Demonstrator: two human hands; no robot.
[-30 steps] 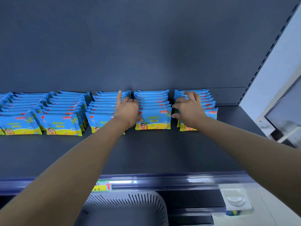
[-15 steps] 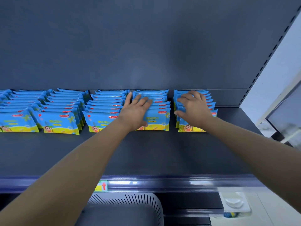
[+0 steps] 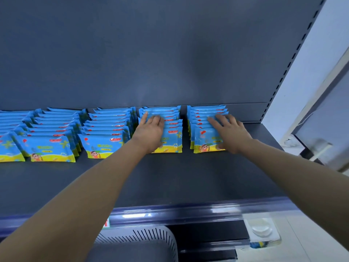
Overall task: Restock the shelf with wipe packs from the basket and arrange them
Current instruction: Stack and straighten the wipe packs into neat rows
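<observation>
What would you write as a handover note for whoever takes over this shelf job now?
Left hand: open, flat on the second row from the right.
Right hand: open, flat on the rightmost row.
Done: five rows of packs in view at the back of the shelf.
Left: probably square up these two rows; the basket below shows no packs in its visible part.

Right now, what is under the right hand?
The right hand lies flat on the rightmost row of blue wipe packs, leaning one behind another on the shelf. The pack tops beneath its palm are covered.
</observation>
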